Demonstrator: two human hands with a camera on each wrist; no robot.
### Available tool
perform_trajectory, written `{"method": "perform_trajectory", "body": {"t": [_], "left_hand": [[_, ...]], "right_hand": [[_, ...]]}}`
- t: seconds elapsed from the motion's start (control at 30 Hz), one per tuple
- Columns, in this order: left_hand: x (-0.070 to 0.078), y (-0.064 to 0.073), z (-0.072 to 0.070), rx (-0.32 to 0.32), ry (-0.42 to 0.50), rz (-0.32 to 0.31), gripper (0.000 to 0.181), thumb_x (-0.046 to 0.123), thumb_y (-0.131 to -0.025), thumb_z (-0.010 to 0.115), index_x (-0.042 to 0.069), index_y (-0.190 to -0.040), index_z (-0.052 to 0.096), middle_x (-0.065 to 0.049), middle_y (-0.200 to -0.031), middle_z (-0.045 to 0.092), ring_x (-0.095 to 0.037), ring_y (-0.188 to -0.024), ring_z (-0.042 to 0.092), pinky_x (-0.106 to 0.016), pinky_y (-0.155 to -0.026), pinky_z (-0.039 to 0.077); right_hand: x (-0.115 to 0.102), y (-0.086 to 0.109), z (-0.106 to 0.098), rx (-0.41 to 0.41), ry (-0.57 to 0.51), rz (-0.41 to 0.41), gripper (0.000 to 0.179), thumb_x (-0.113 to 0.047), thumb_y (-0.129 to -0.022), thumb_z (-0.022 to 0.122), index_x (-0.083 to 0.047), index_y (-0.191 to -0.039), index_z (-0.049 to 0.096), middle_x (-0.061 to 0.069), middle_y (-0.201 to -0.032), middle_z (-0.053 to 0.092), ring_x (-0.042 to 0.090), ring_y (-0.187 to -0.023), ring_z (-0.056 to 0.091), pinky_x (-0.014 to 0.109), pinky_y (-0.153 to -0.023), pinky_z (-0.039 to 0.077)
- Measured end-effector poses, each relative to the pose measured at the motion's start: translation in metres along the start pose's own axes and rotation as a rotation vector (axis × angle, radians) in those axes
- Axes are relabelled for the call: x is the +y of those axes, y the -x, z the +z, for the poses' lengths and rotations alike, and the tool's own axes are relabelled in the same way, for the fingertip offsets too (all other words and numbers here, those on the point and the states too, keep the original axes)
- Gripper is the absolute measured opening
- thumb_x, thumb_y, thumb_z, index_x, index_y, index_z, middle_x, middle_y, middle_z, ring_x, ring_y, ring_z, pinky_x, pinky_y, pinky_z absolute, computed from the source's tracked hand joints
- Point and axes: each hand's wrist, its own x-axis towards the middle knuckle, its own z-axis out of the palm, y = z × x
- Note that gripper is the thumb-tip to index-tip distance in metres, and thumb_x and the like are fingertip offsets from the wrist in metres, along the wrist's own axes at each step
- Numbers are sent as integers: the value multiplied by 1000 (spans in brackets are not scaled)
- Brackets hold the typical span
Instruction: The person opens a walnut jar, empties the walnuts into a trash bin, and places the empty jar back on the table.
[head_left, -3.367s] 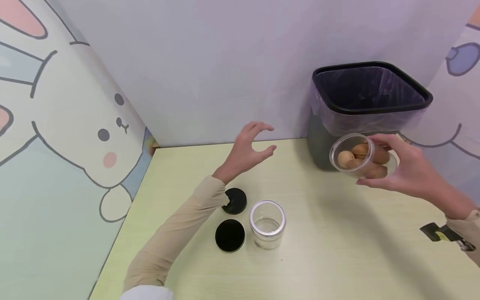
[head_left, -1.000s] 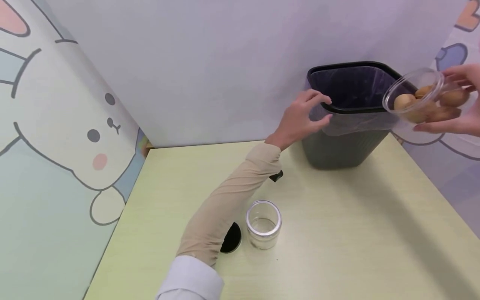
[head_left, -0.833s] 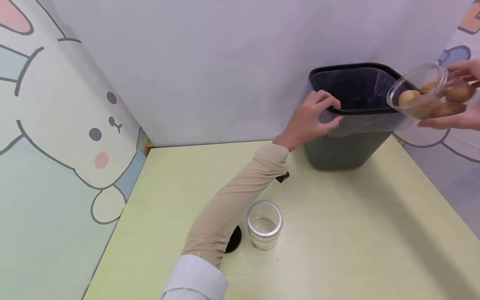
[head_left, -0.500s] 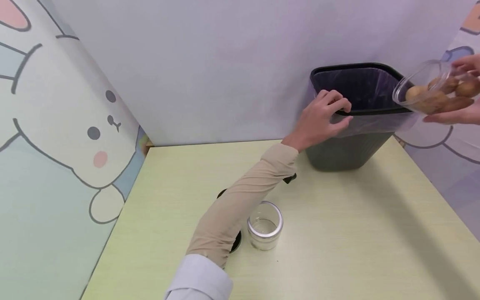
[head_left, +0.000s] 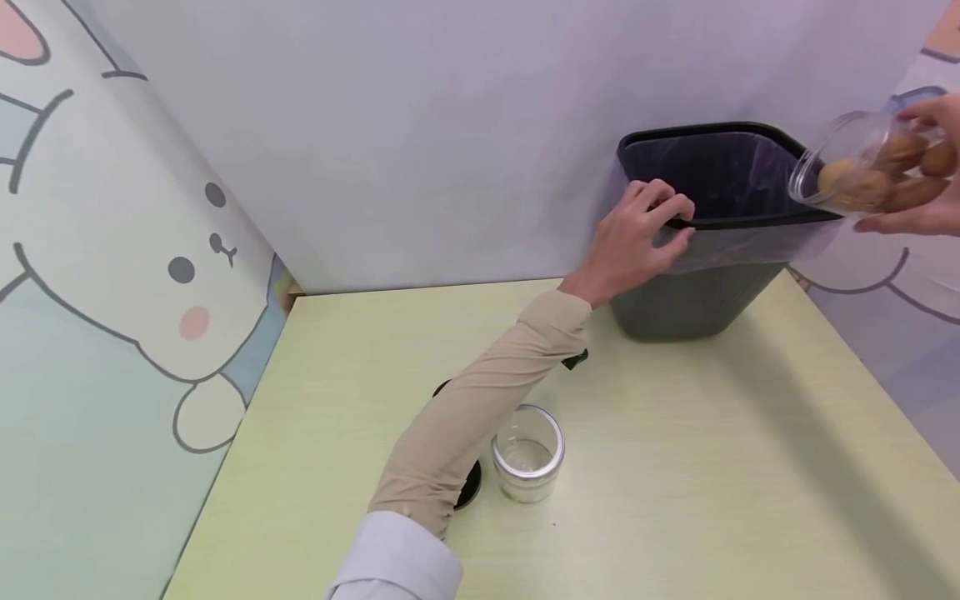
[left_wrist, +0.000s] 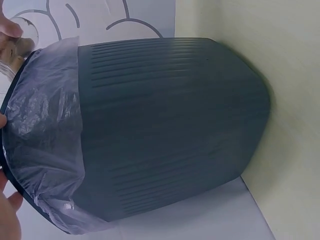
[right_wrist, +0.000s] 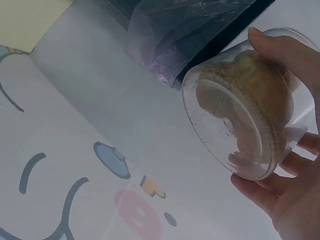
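My left hand (head_left: 630, 242) grips the near-left rim of a dark grey trash bin (head_left: 675, 304) with curled fingers. A translucent plastic liner (left_wrist: 45, 125) is folded over the bin's rim. At the right edge of the head view, my right hand (head_left: 937, 218) holds a clear jar (head_left: 851, 137) on its side, mouth pointing left towards the bin's right rim. Inside it lie several brown, rounded pieces (head_left: 866, 187) that look like walnuts. The right wrist view shows the jar's base (right_wrist: 227, 122) with small crumbs on it.
Another clear jar (head_left: 528, 475) stands open on the pale table (head_left: 660, 467). A black lid (head_left: 468, 487) lies beside it, partly behind the left forearm. A second black disc (head_left: 442, 387) barely shows. Walls with cartoon drawings flank the table.
My left hand has moved right from over the table onto the bin's rim. My right hand has raised the jar up and right, and its mouth dips a little more.
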Motion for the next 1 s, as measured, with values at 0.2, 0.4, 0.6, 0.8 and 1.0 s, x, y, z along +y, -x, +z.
{"method": "perform_trajectory", "body": {"t": [0.2, 0.4, 0.6, 0.8, 1.0], "left_hand": [[2, -1, -3, -2, -11, 2, 17, 27, -93, 56, 18, -102, 67, 4, -105, 54, -13, -104, 45, -15, -69, 39], [5, -2, -6, -37, -23, -8, 17, 29, -94, 56, 19, -102, 67, 6, -105, 53, -11, -104, 45, -16, -66, 40], [8, -2, -8, -86, -37, -35, 19, 31, -95, 52, 21, -105, 65, 6, -108, 52, -11, -108, 44, -17, -64, 40], [9, -2, -8, -107, -43, -43, 19, 32, -96, 51, 21, -106, 64, 6, -110, 52, -12, -110, 44, -18, -64, 41], [8, -1, -7, -96, -41, -36, 19, 32, -96, 52, 21, -106, 64, 6, -110, 52, -12, -111, 44, -18, -64, 41]], "right_hand": [[11, -5, 0, -35, 27, -21, 116, 3, -49, 91, -10, -144, 25, 19, -95, 43, -16, -54, 34, 2, -50, 30], [19, -7, 3, -45, 16, -93, 119, 21, -40, 83, -3, -142, 25, 4, -98, 48, -13, -63, 36, 4, -49, 33], [18, -11, 3, 4, 37, -188, 115, 23, -30, 79, 6, -134, 33, -7, -96, 51, -12, -85, 38, 1, -73, 26], [2, -10, 1, -30, 289, -93, 107, 17, -39, 82, 6, -133, 31, 36, -124, 31, 47, -116, 25, 49, -94, 27], [-7, -8, 2, 38, 293, -187, 103, -20, -53, 92, 6, -134, 34, 37, -129, 31, 49, -115, 28, 51, -106, 24]]}}
